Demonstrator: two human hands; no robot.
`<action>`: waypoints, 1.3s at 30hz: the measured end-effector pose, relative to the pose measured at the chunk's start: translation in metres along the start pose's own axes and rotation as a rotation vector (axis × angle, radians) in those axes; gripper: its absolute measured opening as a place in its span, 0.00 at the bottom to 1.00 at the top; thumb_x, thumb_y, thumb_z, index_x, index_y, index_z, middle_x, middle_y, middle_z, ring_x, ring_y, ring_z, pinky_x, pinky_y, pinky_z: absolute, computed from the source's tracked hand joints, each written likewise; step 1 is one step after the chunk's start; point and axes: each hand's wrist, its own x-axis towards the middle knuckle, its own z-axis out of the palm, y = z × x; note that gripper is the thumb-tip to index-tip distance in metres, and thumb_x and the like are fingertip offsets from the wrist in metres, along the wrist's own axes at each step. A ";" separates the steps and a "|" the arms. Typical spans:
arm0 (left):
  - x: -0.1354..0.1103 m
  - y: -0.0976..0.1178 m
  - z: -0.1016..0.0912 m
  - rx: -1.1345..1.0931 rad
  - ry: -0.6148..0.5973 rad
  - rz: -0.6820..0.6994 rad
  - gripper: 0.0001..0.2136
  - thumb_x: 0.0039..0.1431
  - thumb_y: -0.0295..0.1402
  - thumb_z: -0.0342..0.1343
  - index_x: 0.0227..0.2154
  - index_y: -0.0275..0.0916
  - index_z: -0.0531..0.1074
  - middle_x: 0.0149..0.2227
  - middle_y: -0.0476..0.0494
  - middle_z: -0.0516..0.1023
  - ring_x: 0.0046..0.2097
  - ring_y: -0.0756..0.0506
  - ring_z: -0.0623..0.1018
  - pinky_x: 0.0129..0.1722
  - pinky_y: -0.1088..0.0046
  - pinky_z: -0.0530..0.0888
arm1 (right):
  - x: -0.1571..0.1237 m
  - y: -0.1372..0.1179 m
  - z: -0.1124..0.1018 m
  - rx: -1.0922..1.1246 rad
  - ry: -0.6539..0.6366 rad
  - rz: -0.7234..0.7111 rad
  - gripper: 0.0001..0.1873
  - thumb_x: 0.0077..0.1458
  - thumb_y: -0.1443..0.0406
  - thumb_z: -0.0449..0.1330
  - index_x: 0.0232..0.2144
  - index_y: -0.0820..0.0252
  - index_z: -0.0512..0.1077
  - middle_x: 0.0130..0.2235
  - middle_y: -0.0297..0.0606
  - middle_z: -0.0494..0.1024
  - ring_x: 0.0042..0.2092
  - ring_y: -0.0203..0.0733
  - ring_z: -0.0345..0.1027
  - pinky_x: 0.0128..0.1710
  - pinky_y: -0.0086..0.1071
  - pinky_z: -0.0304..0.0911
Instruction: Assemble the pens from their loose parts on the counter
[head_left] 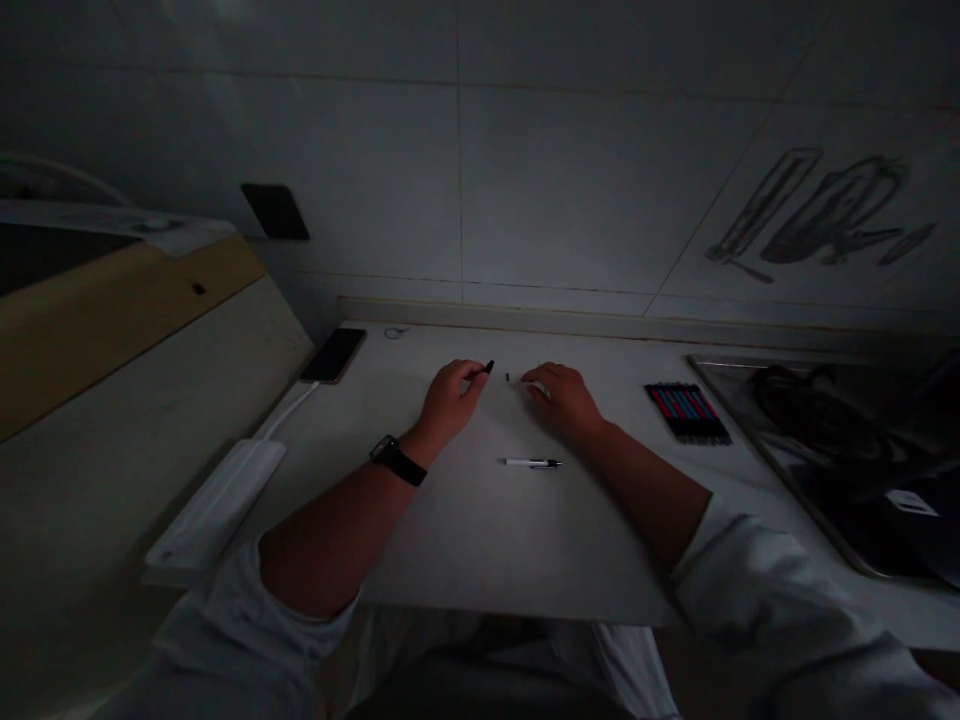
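Note:
My left hand [452, 397] rests on the white table [465, 520], fingers curled round a small dark pen part [486, 368] whose tip sticks out to the right. My right hand [561, 395] lies a short way to its right, fingers bent and pinching a thin pale piece whose dark tip [508, 377] points left. The two tips face each other across a small gap. A white pen [531, 462] with a dark end lies on the table just in front of both hands. A dark watch [397, 461] is on my left wrist.
A pack of several coloured pens [687, 412] lies to the right. A phone [334, 354] with a white cable and a white flat object [217, 505] sit at the left edge. A dark tray [840, 450] with cables is at far right. The room is dim.

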 end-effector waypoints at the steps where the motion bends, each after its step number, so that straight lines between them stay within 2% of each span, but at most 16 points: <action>1: 0.000 -0.002 0.000 -0.016 0.009 -0.014 0.04 0.69 0.31 0.57 0.40 0.39 0.76 0.40 0.44 0.81 0.42 0.44 0.79 0.47 0.64 0.74 | 0.007 0.003 0.003 -0.046 -0.033 -0.010 0.13 0.66 0.66 0.58 0.48 0.55 0.79 0.47 0.46 0.81 0.48 0.50 0.73 0.52 0.44 0.63; 7: 0.000 -0.001 0.001 0.004 -0.040 -0.014 0.04 0.69 0.33 0.57 0.39 0.40 0.76 0.40 0.44 0.81 0.43 0.44 0.79 0.48 0.64 0.75 | 0.053 0.008 0.018 -0.228 -0.171 -0.106 0.13 0.64 0.69 0.60 0.45 0.53 0.82 0.46 0.45 0.82 0.48 0.51 0.72 0.55 0.47 0.56; 11: -0.001 0.001 0.002 -0.037 -0.050 -0.027 0.05 0.69 0.33 0.57 0.39 0.40 0.76 0.40 0.44 0.81 0.43 0.45 0.79 0.47 0.65 0.76 | 0.068 0.011 0.025 -0.196 -0.227 -0.120 0.07 0.62 0.67 0.63 0.38 0.54 0.82 0.44 0.46 0.81 0.48 0.51 0.71 0.53 0.44 0.57; 13: -0.002 0.000 0.003 -0.058 -0.048 -0.040 0.04 0.68 0.33 0.57 0.40 0.40 0.76 0.40 0.44 0.81 0.43 0.45 0.79 0.48 0.65 0.76 | 0.069 0.011 0.025 -0.168 -0.234 -0.116 0.06 0.62 0.67 0.63 0.38 0.56 0.81 0.44 0.47 0.81 0.48 0.51 0.72 0.52 0.43 0.58; 18: -0.002 0.004 0.004 -0.103 -0.053 -0.056 0.04 0.67 0.33 0.58 0.40 0.39 0.76 0.39 0.44 0.81 0.42 0.46 0.80 0.47 0.67 0.76 | 0.061 0.004 0.007 -0.115 -0.218 -0.073 0.09 0.62 0.70 0.58 0.42 0.60 0.78 0.43 0.47 0.81 0.45 0.49 0.73 0.48 0.39 0.62; 23: -0.004 0.008 0.005 -0.121 -0.054 -0.044 0.03 0.66 0.33 0.59 0.39 0.40 0.76 0.39 0.45 0.81 0.41 0.46 0.80 0.46 0.67 0.77 | 0.040 -0.010 -0.025 0.077 -0.096 -0.072 0.14 0.65 0.68 0.55 0.49 0.55 0.76 0.45 0.44 0.81 0.43 0.46 0.74 0.46 0.37 0.66; 25: -0.005 0.007 0.006 -0.125 -0.055 -0.038 0.03 0.66 0.33 0.59 0.39 0.40 0.76 0.39 0.45 0.82 0.41 0.46 0.80 0.46 0.67 0.77 | 0.029 -0.015 -0.031 0.134 -0.042 -0.057 0.14 0.64 0.67 0.55 0.50 0.54 0.76 0.44 0.43 0.81 0.42 0.45 0.74 0.46 0.37 0.67; 28: -0.007 0.007 0.008 -0.121 -0.077 -0.017 0.03 0.66 0.33 0.60 0.39 0.40 0.77 0.39 0.45 0.82 0.41 0.46 0.80 0.46 0.66 0.77 | 0.010 -0.017 -0.025 0.253 0.030 0.032 0.11 0.63 0.65 0.56 0.45 0.54 0.77 0.42 0.41 0.82 0.40 0.44 0.75 0.44 0.37 0.69; 32: -0.008 0.012 0.007 -0.090 -0.126 0.031 0.03 0.65 0.32 0.60 0.39 0.40 0.77 0.38 0.45 0.81 0.41 0.46 0.80 0.46 0.66 0.77 | -0.009 -0.010 0.000 0.446 0.109 0.210 0.08 0.62 0.60 0.59 0.40 0.54 0.76 0.38 0.38 0.82 0.39 0.43 0.77 0.44 0.38 0.72; 35: -0.008 0.017 0.005 -0.048 -0.157 0.065 0.02 0.66 0.32 0.60 0.38 0.40 0.77 0.38 0.45 0.81 0.41 0.45 0.80 0.46 0.66 0.76 | -0.012 -0.005 0.012 0.529 0.148 0.295 0.10 0.60 0.56 0.61 0.38 0.54 0.76 0.37 0.37 0.82 0.39 0.43 0.77 0.44 0.39 0.72; 39: -0.008 0.019 0.002 -0.024 -0.185 0.083 0.02 0.66 0.31 0.60 0.38 0.40 0.77 0.37 0.46 0.81 0.41 0.45 0.80 0.45 0.66 0.76 | -0.009 -0.007 0.014 0.719 0.198 0.355 0.12 0.57 0.54 0.64 0.38 0.54 0.76 0.38 0.38 0.82 0.40 0.43 0.77 0.45 0.38 0.71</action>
